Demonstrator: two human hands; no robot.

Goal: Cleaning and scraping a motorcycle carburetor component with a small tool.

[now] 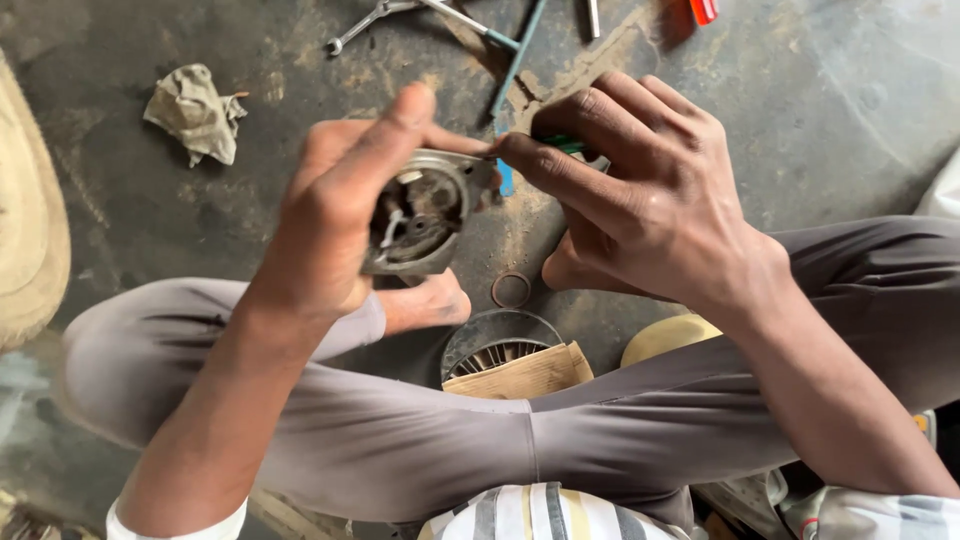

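My left hand (pixel 335 215) grips a round grey metal housing (pixel 425 215), its open side turned up toward me, with dirty inner parts showing. My right hand (pixel 630 190) holds a thin green-handled tool (pixel 563 144) between fingertips, its tip at the housing's upper right rim. Both hands hover above my crossed legs in grey trousers. The tool's tip is hidden behind my fingers.
On the stained concrete floor lie a crumpled rag (pixel 195 112), a wrench (pixel 375 18), a teal-handled tool (pixel 515 60), a small metal ring (pixel 511 290), and a finned round part (pixel 497 352) under a cardboard piece (pixel 520 375). A red item (pixel 703 10) is at the top edge.
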